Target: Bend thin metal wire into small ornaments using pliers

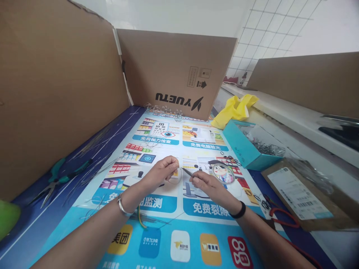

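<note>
My left hand (pixel 165 170) is closed in a pinch near the middle of the table, on a thin wire (pixel 180 177) that bends in a small loop below the fingertips. My right hand (pixel 206 184) is closed round a slim dark pointed tool (pixel 187 172) that looks like tweezers. Its tip points left, close to the wire; whether the two touch is too small to tell. Just beyond my right hand lies a clear round dish (pixel 223 173). Several small dark rings (pixel 232 160) are scattered past it.
Teal-handled pliers (pixel 56 177) and loose wires (pixel 94 164) lie on the left. At right are a turquoise box (pixel 244 149) of metal pieces, a yellow cloth (pixel 235 108), a labelled parcel (pixel 301 194) and a red-handled tool (pixel 284 220). Cardboard walls (pixel 174 71) stand behind and left.
</note>
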`<state>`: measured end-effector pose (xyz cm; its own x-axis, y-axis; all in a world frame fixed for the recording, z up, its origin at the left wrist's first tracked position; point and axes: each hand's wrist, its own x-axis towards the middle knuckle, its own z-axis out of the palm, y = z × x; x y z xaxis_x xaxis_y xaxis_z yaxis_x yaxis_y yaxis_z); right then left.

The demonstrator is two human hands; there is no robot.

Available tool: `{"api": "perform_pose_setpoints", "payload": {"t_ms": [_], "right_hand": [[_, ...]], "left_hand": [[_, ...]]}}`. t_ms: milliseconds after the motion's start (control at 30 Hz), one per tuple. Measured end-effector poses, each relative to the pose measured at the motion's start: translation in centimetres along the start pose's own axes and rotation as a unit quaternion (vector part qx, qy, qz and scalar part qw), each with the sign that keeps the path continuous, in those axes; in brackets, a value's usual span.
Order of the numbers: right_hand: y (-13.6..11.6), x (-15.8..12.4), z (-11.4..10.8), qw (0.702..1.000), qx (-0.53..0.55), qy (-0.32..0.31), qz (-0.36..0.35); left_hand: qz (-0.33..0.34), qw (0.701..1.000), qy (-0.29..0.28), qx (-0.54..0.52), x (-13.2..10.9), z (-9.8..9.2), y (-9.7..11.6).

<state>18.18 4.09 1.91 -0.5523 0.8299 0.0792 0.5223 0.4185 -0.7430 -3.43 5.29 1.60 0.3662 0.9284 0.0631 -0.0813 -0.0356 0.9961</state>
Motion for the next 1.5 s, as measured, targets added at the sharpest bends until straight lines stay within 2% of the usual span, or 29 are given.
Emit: {"api": "perform_pose_setpoints", "payload": {"t_ms": [500,767,1300,1400,1500], "right_hand": [[0.0,-0.1,0.1,0.999,0.032,-0.034,-0.012],[-0.3,0.0,0.0,0.999,0.014,-0.032,-0.04],[-0.4,-0.4,-0.4,0.989,-0.027,-0.039,-0.143],[-0.2,-0.2,-0.5,0.989,-0.039,-0.045,-0.134],[0.4,0.0,-0.3,0.992,-0.087,-0.022,-0.091]], "left_hand": [[-0.003,0.997,-0.063,0.039,-0.1,-0.6,-0.3],[-0.017,0.994,-0.092,0.056,-0.2,-0.6,0.4],[0.005,0.981,-0.157,0.117,-0.8,-0.9,2.5],[0.002,0.981,-0.139,0.137,-0.8,-0.8,2.5],[0.011,0.982,-0.064,0.176,-0.6,-0.5,1.9]]}}
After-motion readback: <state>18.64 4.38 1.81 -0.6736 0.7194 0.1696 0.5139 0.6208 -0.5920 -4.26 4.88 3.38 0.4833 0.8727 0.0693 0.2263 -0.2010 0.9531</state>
